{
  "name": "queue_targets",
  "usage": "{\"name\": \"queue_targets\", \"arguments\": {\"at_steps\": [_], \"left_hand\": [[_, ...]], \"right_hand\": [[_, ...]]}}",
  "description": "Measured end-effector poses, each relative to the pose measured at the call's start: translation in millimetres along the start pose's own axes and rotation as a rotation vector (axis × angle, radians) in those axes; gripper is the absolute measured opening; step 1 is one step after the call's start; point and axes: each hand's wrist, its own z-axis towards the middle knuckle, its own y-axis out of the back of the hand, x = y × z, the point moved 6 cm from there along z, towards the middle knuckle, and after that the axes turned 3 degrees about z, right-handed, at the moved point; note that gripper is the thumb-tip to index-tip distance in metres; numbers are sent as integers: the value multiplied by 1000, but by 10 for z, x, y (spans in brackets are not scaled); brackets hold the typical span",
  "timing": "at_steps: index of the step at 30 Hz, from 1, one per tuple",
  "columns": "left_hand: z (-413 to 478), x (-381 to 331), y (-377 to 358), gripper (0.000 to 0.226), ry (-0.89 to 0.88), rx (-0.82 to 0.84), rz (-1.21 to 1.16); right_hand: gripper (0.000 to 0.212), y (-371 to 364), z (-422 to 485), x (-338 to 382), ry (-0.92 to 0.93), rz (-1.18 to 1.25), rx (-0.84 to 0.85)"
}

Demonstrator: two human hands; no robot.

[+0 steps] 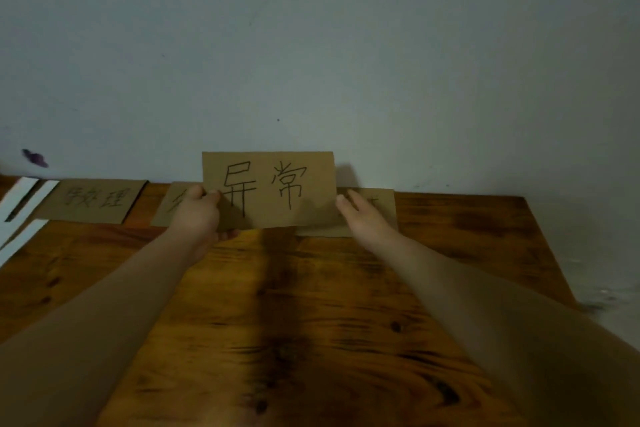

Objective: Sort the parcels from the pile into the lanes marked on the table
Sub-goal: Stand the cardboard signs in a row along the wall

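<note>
right now we hold a brown card (273, 187) with two big black signs on it. it stands up on its long edge at the far side of the table (311, 305), close to the wall (311, 45). our left hand (199, 215) pinches the left edge of the card, thumb in front and fingers behind. our right hand (360, 215) is wide, with straight fingers just beside the right edge; we cannot tell if it really touches.

a second card (93, 201) lies flat to the left, and a third card (381, 204) lies flat behind the one we hold, mostly hidden. some white strips (20, 208) lie at the far left. we see no parcels and no pile in this view, so we cannot tell where they are.

what could go wrong? only one hand really holds the card, so it could tip over or slide if we let go too fast. if we put it down right on top of the third card, that one's writing gets covered, and then we cannot read which lane is which. the room is dim too, so we could mix up the signs and send a parcel to the wrong lane.
</note>
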Motion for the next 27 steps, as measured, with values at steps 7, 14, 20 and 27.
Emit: {"name": "queue_targets", "arguments": {"at_steps": [7,14,20,27], "left_hand": [[-443,-329,-524,26,-119,257,173],[-1052,-470,-1406,73,-495,304,543],[-1340,-100,-2516,77,-602,473,907],[-1327,605,-3538,65,-597,534,1140]], "right_hand": [[60,594,-660,230,123,288,-308],[52,1420,-1168,-251,78,72,-515],[62,2021,-1269,-1026,-27,-218,-434],[65,2456,-1049,-2039,-143,-411,-265]]}}
